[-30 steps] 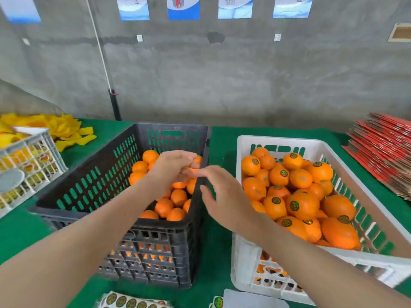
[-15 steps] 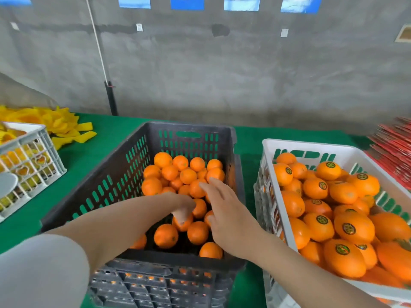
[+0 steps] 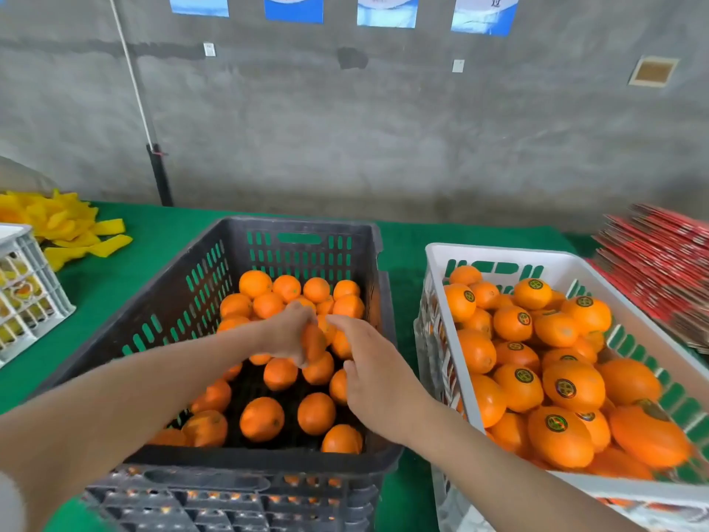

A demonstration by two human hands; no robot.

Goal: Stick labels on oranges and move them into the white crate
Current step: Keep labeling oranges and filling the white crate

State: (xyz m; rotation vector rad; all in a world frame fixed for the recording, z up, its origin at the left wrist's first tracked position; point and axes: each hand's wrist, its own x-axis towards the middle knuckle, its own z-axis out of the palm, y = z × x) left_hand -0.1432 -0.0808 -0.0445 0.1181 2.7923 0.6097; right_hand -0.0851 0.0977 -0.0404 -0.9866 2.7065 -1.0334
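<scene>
The only sign that can be read is the character "过", at the cut-off top of the rightmost poster (image 3: 484, 13) of four blue-and-white ones on the wall (image 3: 383, 128). The print on the other three is too small to read. Round dark labels (image 3: 565, 388) with a green-gold emblem sit on the oranges (image 3: 514, 322) in the white crate (image 3: 498, 252), with no letters legible. Print on the red stack (image 3: 660, 255) at the table's (image 3: 403, 243) right edge is blurred.

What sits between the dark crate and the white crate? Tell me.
Only a strip of green table cover, per the head view; the right hand reaches in with its forearm crossing above the strip's near end.
</scene>
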